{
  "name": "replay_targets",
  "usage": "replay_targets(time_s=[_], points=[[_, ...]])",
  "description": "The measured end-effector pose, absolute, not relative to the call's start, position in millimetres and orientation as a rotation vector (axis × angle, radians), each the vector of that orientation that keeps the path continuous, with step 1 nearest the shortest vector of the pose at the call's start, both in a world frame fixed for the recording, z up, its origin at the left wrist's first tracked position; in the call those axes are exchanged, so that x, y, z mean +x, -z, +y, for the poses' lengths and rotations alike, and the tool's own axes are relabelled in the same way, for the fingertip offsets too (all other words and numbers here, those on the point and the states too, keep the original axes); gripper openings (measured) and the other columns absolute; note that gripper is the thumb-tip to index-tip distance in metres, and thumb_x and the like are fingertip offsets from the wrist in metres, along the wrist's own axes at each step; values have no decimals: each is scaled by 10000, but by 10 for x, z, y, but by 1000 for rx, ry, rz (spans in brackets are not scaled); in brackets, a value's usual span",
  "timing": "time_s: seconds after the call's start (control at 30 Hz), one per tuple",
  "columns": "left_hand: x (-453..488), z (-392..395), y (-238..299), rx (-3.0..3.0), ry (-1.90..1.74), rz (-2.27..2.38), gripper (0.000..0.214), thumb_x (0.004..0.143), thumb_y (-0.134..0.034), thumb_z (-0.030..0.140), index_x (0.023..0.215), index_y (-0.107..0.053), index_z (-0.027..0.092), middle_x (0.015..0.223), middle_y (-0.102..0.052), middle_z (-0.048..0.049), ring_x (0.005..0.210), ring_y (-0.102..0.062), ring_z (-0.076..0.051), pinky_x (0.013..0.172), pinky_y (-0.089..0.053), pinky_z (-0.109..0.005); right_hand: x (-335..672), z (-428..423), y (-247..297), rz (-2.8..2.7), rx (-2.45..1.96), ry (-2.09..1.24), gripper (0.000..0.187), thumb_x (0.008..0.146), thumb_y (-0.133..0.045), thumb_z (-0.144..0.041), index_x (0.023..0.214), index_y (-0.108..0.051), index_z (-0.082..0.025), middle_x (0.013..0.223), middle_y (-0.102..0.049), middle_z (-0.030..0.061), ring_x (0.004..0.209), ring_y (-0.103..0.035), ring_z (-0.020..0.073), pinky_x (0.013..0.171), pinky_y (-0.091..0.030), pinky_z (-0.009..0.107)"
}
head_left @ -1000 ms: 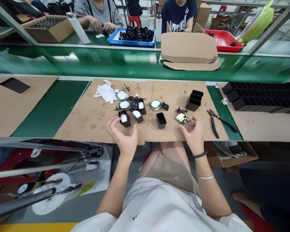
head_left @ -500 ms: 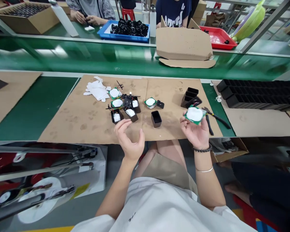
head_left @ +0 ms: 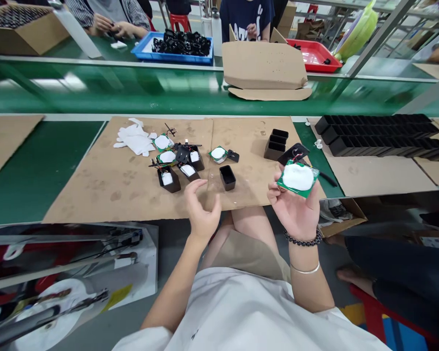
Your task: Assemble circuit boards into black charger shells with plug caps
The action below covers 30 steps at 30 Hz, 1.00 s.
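In my right hand [head_left: 296, 209] is a green circuit board [head_left: 298, 178] with a white pad on its face, gripped by its edges. Thin wires run from it to a black plastic cover [head_left: 294, 152] just behind. My left hand [head_left: 203, 209] is empty, thumb and fingers apart, over the front edge of the cardboard. An open black box [head_left: 227, 178] stands between my hands. Left of it is a cluster of black boxes [head_left: 169, 179] with white-padded boards in or beside them. Another padded board [head_left: 218, 154] lies behind the open box, beside a small black part [head_left: 233, 156].
White gloves [head_left: 134, 137] lie at the back left of the cardboard sheet [head_left: 95, 195]. Black boxes [head_left: 276, 145] stand back right; pliers [head_left: 328, 179] are partly hidden. Rows of black boxes [head_left: 380, 141] line the right. Across the green belt [head_left: 161, 92], people sit by a blue tray [head_left: 175, 58].
My right hand has raised the circuit board a little closer to me, with its black cover beside it. My left hand has shifted slightly right, still empty. The whole view has swung a little.
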State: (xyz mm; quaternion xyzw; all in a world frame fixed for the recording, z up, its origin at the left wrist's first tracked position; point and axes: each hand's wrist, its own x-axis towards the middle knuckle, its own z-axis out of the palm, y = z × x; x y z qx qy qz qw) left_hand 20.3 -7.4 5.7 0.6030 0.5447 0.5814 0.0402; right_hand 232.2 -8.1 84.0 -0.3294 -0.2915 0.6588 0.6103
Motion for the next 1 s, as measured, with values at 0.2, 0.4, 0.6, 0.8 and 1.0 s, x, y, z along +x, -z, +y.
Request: replay_targets(time_s=[0.2, 0.4, 0.6, 0.8, 1.0], points=[[518, -11, -319, 2006, -1689, 1516, 498, 871, -677, 283, 1334, -518, 189, 1287, -535, -145, 1273, -538, -276, 1121, -448, -465, 2223, -201, -821, -744, -764, -1246, 565, 834, -768, -477, 1345, -537, -409, 1065, -704, -32, 933, -734, 171, 766, -602, 299], [872, -257, -883, 1690, -1463, 999, 384, 962, -612, 362, 1314, -644, 214, 1230, -655, -110, 1172, -625, -221, 1073, -492, -373, 2280, -346, -824, -958, -723, -1152, 375, 808, -780, -452, 1108, -587, -338, 896, -671, -32, 787, -707, 174, 662, -576, 295], [925, -229, -1037, 837, -1197, 700, 225, 822, -796, 429, 834, -775, 205, 960, -701, -17, 886, -636, -120, 782, -511, -205, 2346, -428, -806, -1155, -713, -995, 393, 738, -838, -459, 1020, -618, -297, 872, -653, -23, 683, -632, 140, 573, -521, 259], [921, -270, -1043, 988, -1263, 797, 300, 777, -833, 471, 698, -712, 208, 920, -654, -27, 857, -621, -146, 776, -527, -274, 2381, -509, -805, -1113, -762, -1116, 344, 735, -856, -453, 987, -653, -337, 867, -638, -7, 728, -610, 174, 603, -496, 300], [920, -235, -1036, 913, -1117, 701, 365, 680, -906, 462, 740, -667, 192, 958, -621, -22, 857, -623, -132, 770, -533, -269, 2465, -488, -808, -1096, -800, -1141, 386, 687, -870, -513, 932, -642, -319, 870, -641, 3, 742, -611, 195, 618, -504, 326]])
